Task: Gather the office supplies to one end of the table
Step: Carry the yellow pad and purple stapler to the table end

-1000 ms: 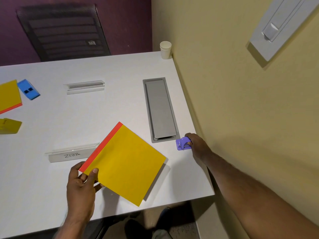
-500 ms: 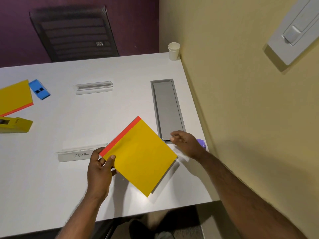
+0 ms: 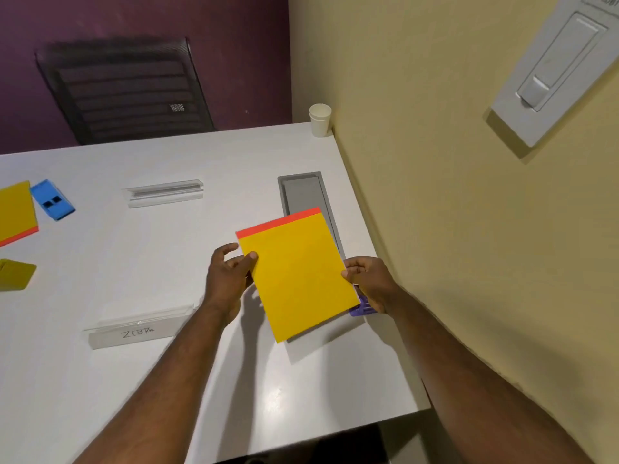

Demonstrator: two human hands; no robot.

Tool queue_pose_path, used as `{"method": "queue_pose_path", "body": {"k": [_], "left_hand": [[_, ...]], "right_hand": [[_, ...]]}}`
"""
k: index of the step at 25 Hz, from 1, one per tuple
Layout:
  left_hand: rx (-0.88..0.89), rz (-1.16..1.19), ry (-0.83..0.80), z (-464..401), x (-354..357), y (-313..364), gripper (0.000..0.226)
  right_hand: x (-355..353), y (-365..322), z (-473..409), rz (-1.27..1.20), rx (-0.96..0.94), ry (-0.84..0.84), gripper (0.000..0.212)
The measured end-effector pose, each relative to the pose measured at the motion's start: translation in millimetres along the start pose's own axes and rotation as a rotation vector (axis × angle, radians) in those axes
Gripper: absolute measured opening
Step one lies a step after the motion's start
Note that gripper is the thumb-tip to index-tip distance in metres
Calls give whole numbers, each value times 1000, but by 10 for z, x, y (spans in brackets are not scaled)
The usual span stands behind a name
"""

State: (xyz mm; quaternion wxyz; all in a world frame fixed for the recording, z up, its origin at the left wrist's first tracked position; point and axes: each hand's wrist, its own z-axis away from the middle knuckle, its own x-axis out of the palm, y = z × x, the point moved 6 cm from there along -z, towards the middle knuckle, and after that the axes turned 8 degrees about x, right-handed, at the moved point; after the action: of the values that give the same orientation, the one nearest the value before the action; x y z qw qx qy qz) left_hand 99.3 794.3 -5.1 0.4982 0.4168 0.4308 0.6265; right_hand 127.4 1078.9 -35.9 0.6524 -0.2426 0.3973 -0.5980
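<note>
A yellow notepad with a red top strip [image 3: 296, 272] is held just above the white table [image 3: 140, 262], near the wall. My left hand [image 3: 227, 279] pinches its left edge, thumb on top. My right hand [image 3: 368, 283] grips its right edge. A small purple object [image 3: 360, 309] peeks out under the pad's lower right corner, mostly hidden by the pad and my right hand. At the far left lie a second yellow pad [image 3: 15, 212], a blue stapler-like item [image 3: 52, 199] and a yellow object [image 3: 15, 274] cut off by the frame.
A grey cable hatch [image 3: 301, 189] is set into the table behind the pad. Two clear acrylic name holders lie on the table, one blank [image 3: 164, 193], one marked "ZEBRA" [image 3: 137, 329]. A paper cup [image 3: 320, 119] stands at the far corner. A black chair [image 3: 127, 92] stands behind the table; the yellow wall runs along the right.
The pad has moved right toward the wall and turned so its red strip faces away. My right hand left the purple object and took the pad's right edge.
</note>
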Motion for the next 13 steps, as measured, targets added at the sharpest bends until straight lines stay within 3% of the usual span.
{"method": "queue_pose_path", "body": {"k": [4, 9, 13], "left_hand": [[-47, -48, -76, -154, 366, -275, 32], [-42, -374, -23, -192, 579, -729, 45], [-2, -478, -60, -347, 786, -834, 51]], "right_hand": [[-175, 0, -237, -134, 51, 146, 31], [-291, 165, -515, -89, 61, 385, 21], [-363, 206, -630, 44, 31, 477, 37]]}}
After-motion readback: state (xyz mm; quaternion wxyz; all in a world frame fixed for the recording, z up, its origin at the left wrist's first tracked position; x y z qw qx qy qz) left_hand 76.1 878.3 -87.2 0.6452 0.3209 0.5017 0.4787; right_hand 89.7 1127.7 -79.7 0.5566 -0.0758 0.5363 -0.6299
